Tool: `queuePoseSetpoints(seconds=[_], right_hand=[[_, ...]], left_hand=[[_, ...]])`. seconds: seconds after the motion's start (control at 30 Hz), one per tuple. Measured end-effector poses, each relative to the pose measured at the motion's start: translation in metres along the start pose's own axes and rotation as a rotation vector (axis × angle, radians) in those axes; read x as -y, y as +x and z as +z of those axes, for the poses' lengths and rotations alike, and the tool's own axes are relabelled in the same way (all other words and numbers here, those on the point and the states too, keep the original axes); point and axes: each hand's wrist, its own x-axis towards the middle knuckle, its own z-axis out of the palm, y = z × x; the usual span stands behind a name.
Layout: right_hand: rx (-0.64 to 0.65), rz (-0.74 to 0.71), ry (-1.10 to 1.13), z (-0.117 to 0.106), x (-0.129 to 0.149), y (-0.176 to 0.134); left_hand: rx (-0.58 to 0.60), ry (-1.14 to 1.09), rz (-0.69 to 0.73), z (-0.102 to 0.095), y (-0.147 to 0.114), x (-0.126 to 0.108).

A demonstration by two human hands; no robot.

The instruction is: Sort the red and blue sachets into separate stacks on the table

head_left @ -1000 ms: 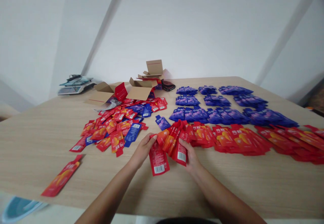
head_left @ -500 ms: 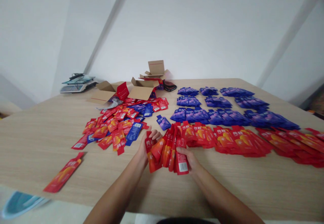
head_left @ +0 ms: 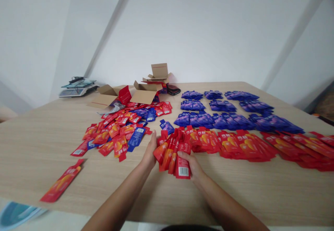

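Observation:
Between my two hands, above the near part of the table, is a fanned bundle of red sachets [head_left: 169, 154] with orange fruit pictures. My left hand [head_left: 150, 151] presses against the bundle's left side, its fingers mostly hidden behind the sachets. On the right, my right hand [head_left: 192, 163] grips the bundle with the thumb over the front sachet, whose barcode faces me. Just beyond the bundle lies a single blue sachet [head_left: 167, 127]. A mixed heap of red and blue sachets [head_left: 120, 130] spreads to the left of my hands.
Rows of blue sachet piles [head_left: 194, 119] lie at the right, with red sachet piles [head_left: 237, 144] nearer me. Open cardboard boxes [head_left: 146, 93] and a scale [head_left: 75, 92] stand at the back. One red sachet [head_left: 62, 181] lies near the table's [head_left: 104, 185] front left edge.
The bundle has been pressed narrower between my hands. My left hand's fingers, curled over its left end before, now lie along its side. The view has shifted slightly.

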Motion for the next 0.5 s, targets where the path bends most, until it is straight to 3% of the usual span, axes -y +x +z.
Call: queuePoseSetpoints(seconds=[0.1,0.23,0.4,0.5], right_hand=[[0.0,-0.105,-0.092,0.001,-0.002,-0.001],[0.025,-0.325,-0.348,-0.001,-0.013,-0.002],[0.119,-0.771,-0.91,-0.016,-0.033,0.004],[0.216,-0.784,-1.14,-0.024,-0.042,0.009]], left_hand=[[0.172,0.139,-0.084,-0.02,-0.026,-0.013],[0.363,0.332,0.103,-0.034,-0.057,-0.018],[0.362,0.314,0.175,-0.044,-0.054,0.026],[0.383,0.316,0.16,-0.056,-0.047,0.046]])
